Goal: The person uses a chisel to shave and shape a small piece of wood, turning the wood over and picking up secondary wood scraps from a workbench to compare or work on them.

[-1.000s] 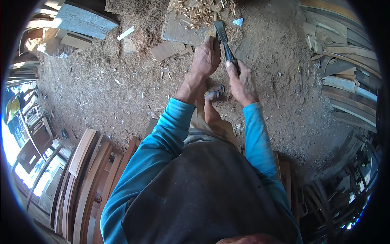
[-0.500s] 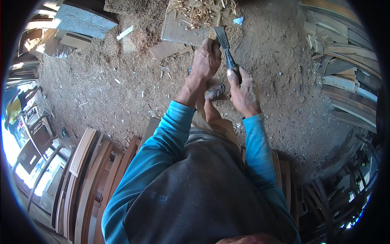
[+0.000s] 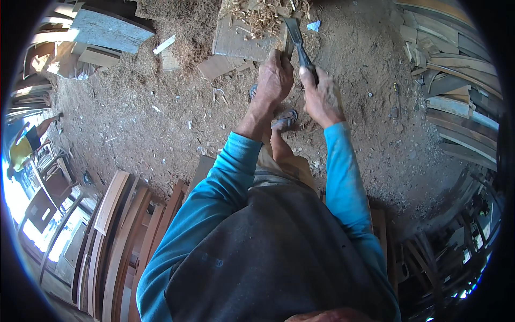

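Note:
My right hand [image 3: 323,99] is closed around the dark handle of a broad-bladed hand tool [image 3: 298,40]. Its steel blade flares toward the far end and lies close to a narrow wooden piece [image 3: 288,49]. Fingers curled, my left hand [image 3: 274,78] grips this piece, most of which is hidden by the hand and the tool. Beyond the left hand lies a wide wooden board [image 3: 230,43] on the ground, with curled wood shavings [image 3: 263,19] heaped on it. Whether the blade touches the wood, I cannot tell.
Wood planks [image 3: 464,67] are stacked at the right, and more long boards [image 3: 115,220] stand at the lower left. A pale panel [image 3: 107,29] rests at the far left. My sandalled foot [image 3: 284,121] is below the hands. Another person [image 3: 24,147] is at the left edge.
My right hand and the broad-bladed tool have moved farther away and slightly left. My left hand keeps its grip, shifting very little.

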`<state>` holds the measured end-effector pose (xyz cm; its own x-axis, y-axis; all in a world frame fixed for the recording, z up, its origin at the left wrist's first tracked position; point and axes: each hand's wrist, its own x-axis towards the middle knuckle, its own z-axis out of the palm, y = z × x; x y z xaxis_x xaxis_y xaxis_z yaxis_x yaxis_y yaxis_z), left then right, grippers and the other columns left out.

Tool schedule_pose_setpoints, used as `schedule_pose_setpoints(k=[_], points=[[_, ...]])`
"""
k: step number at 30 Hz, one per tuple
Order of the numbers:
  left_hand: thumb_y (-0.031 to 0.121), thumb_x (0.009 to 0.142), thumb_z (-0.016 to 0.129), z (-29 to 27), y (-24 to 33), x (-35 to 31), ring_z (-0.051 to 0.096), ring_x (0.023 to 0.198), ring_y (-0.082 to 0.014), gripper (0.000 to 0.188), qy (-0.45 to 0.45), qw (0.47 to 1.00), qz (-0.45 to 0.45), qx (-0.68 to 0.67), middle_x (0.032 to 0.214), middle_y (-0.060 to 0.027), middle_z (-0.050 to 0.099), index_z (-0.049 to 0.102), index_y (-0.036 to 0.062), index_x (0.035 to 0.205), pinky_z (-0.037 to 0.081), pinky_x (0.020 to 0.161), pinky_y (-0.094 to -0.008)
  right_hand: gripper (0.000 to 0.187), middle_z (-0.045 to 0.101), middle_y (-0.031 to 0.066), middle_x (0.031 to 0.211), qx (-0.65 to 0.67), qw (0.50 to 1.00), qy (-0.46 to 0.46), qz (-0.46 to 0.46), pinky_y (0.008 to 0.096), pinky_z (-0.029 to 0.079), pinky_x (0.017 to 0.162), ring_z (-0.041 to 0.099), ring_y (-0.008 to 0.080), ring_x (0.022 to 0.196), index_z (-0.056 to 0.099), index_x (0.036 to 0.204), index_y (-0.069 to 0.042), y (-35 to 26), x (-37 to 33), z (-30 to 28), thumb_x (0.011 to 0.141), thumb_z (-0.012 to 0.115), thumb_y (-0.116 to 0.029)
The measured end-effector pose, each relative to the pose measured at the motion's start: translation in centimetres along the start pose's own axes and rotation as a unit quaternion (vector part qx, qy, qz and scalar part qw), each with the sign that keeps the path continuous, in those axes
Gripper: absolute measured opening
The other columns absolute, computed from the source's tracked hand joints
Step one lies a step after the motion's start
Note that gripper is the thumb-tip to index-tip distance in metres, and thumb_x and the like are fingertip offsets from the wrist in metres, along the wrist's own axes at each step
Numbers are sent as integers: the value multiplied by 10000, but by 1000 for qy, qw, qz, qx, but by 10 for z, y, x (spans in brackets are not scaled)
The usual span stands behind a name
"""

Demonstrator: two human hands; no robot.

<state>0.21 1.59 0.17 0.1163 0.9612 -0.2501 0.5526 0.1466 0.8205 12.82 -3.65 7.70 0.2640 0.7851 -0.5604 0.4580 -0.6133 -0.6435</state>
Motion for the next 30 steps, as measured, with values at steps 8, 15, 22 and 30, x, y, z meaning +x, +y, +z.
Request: schedule_pose_setpoints(k=[8,15,22,30], points=[[195,1043,515,2,-1,-3,738,742,-360,229,3,1000,23,-11,806,-241,695,602,-16,1030,560,664,-467,451,695,293,1014,19,1000,3,-4,553,511,809,676,479,959,652,1154,-30,5,-13,6,1040,510,-442],[222,1054,500,-16,7,8,744,728,-252,275,-72,984,-78,-141,807,-171,708,627,-23,1050,592,687,-376,464,578,86,677,55,998,-9,-26,386,485,524,598,209,550,637,1147,-30,10,-13,4,1046,535,-471],[215,1049,491,-16,-14,13,738,706,-207,274,-134,984,-59,-101,794,-129,707,639,-16,1062,589,673,-340,494,542,73,609,33,998,21,-45,387,465,487,589,180,481,632,1139,-28,27,-12,22,1049,514,-499],[257,1071,499,-19,-3,11,739,687,-306,314,-94,987,-86,-99,726,-189,695,602,-25,981,565,649,-433,467,705,276,1031,46,999,-14,9,545,521,822,675,491,981,647,1167,-34,0,-15,9,1041,504,-461]])
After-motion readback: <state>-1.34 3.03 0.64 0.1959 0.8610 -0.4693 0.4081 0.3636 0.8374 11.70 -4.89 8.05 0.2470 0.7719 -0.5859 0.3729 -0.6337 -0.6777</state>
